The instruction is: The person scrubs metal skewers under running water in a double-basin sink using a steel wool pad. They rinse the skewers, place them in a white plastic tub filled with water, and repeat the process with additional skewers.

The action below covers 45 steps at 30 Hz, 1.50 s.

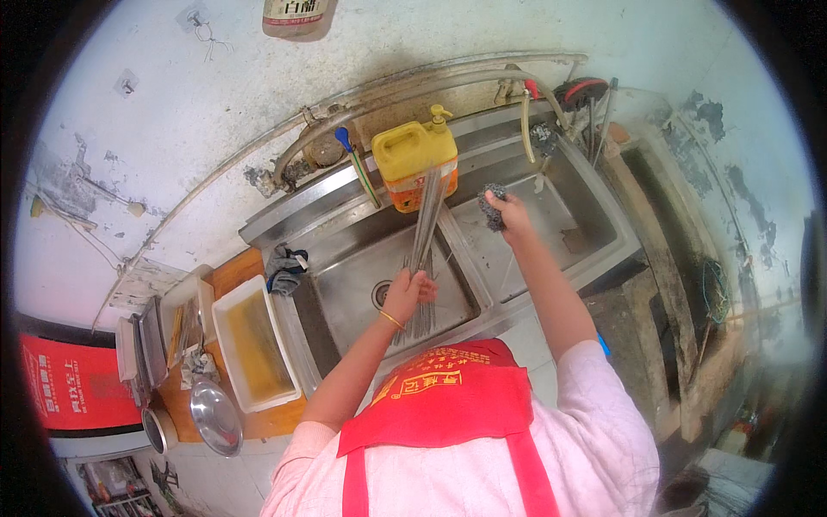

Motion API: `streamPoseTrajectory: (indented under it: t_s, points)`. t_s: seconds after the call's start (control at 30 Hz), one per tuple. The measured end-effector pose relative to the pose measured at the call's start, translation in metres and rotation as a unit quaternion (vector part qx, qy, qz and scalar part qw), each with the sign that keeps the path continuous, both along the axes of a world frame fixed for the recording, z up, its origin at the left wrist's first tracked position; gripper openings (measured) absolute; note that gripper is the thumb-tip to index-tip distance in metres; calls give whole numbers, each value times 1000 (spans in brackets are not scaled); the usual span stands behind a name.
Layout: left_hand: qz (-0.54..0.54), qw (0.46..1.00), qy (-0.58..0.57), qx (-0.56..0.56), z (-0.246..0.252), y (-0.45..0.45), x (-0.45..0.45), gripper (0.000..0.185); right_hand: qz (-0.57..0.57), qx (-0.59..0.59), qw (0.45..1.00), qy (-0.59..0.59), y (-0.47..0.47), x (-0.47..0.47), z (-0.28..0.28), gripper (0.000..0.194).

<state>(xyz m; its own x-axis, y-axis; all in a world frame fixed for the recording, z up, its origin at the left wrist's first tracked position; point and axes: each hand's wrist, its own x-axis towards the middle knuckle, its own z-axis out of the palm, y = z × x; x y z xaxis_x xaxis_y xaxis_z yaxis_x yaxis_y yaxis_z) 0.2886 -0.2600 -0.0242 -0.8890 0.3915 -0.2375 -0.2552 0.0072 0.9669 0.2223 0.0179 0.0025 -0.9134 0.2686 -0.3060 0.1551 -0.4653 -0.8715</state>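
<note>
A bundle of long thin metal skewers (426, 220) is gripped in my left hand (408, 294), slanting up over the left basin (349, 258) of a stainless steel double sink. Their far ends reach in front of a yellow pump jug (413, 155) with an orange label. My right hand (515, 216) pinches a dark steel wool scourer (493, 207) above the right basin (568, 213), apart from the skewers. More thin rods, blurred, show below my left hand; whether they belong to the same bundle is unclear.
Left of the sink, a wooden board (249, 426) bears a white tray (255, 346) holding yellowish content, a metal bowl (216, 417) and other containers. Grey gloves (284, 270) lie on the sink's left edge. Hoses with a blue (343, 137) and a red valve (531, 87) hang behind.
</note>
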Motion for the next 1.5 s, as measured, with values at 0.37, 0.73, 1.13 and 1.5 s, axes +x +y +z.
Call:
streamPoseTrajectory:
  t_s: [0.37, 0.73, 1.13, 1.5]
  points:
    - [-33, 992, -120, 33, 17, 3, 12, 18, 81, 157, 983, -53, -91, 56, 5, 39]
    - [17, 987, -130, 91, 22, -5, 25, 17, -42, 68, 997, -5, 14, -5, -10, 26]
    - [-29, 977, -190, 94, -4, -45, 60, 9, 148, -150, 976, -48, -71, 117, -35, 38]
    - [-14, 990, -142, -3, 12, -3, 22, 19, 121, -29, 992, -27, -139, 69, -31, 33]
